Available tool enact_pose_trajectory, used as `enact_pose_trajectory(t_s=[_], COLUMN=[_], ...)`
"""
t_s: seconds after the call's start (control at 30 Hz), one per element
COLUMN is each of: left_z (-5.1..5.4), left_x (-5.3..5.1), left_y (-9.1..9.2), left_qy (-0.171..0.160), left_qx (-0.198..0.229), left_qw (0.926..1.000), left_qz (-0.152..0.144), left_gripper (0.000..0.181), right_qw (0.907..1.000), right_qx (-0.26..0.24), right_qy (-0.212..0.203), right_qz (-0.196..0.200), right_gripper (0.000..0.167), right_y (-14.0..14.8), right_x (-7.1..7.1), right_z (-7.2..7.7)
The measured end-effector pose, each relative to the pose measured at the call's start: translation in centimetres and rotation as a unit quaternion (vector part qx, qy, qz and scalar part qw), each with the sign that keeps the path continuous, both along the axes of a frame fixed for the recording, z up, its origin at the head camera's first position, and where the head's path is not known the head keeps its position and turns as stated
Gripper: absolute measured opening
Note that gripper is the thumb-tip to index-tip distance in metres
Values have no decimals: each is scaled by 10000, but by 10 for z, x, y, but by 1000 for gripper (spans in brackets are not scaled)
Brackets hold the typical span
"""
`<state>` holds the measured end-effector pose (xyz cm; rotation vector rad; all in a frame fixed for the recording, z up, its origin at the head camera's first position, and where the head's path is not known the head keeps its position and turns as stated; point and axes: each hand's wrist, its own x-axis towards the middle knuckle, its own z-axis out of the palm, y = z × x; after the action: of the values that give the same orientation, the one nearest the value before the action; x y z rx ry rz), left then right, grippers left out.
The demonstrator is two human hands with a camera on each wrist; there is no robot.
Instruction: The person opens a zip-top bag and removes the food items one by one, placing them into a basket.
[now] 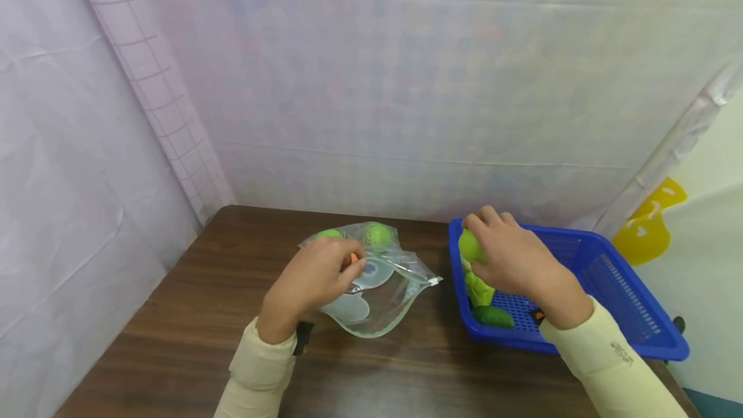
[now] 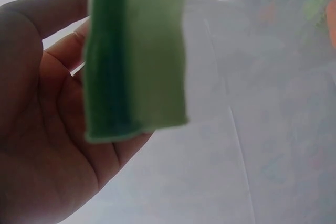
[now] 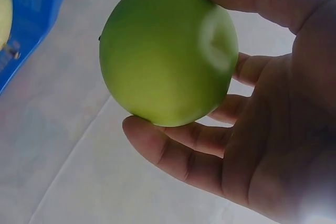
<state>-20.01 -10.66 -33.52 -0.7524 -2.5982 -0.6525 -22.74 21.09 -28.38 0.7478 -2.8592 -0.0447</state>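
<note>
A clear zip bag [image 1: 400, 305] with a white slider [image 1: 434, 281] lies on the table. My left hand [image 1: 313, 276] pinches the bag's upper edge. Bright green pieces [image 1: 378, 235] show through its far part, and an orange bit [image 1: 354, 257] shows by my fingers. In the left wrist view, a blurred green and pale strip [image 2: 136, 56] stands before my left hand; I cannot tell what it is. My right hand [image 1: 511, 253] grips a green apple [image 3: 168, 51] between thumb and fingers, above the left rim of the blue basket [image 1: 627, 289].
Inside the basket's left side lie a leafy light-green vegetable [image 1: 478, 289] and a dark green cucumber [image 1: 492, 316]. The brown wooden table [image 1: 191, 321] meets a white cloth wall at the back. A yellow cut-out shape [image 1: 644, 234] hangs at the right behind the basket.
</note>
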Motion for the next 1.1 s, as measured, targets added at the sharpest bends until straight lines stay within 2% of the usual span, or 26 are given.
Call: enact_pose_trajectory(t_s=[0.2,0.37,0.57,0.73,0.97,1.1], left_z=[1,2,3,2,2,2], left_x=[-1,0,3,2,4,4], left_y=[2,1,-1,-2,-3,-4], left_qy=[-33,-18,-116,-53,-156,-175], left_qx=[-7,-23,-22,-10,-29,-23], left_qw=[10000,10000,9999,10000,9999,9998], left_qz=[-44,-77,29,-64,-12,5], left_gripper=[9,8,8,8,9,10], right_qw=[9993,9982,9962,9939,9911,9893], right_qx=[94,382,627,714,868,992], right_qy=[-204,-263,-413,-632,-914,-942], right_qz=[-299,-372,-430,-554,-428,-503], right_gripper=[54,57,57,58,59,60], right_y=[18,25,27,31,32,33], right_x=[-11,-20,-28,-31,-38,-40], right_z=[5,2,1,1,-2,-3])
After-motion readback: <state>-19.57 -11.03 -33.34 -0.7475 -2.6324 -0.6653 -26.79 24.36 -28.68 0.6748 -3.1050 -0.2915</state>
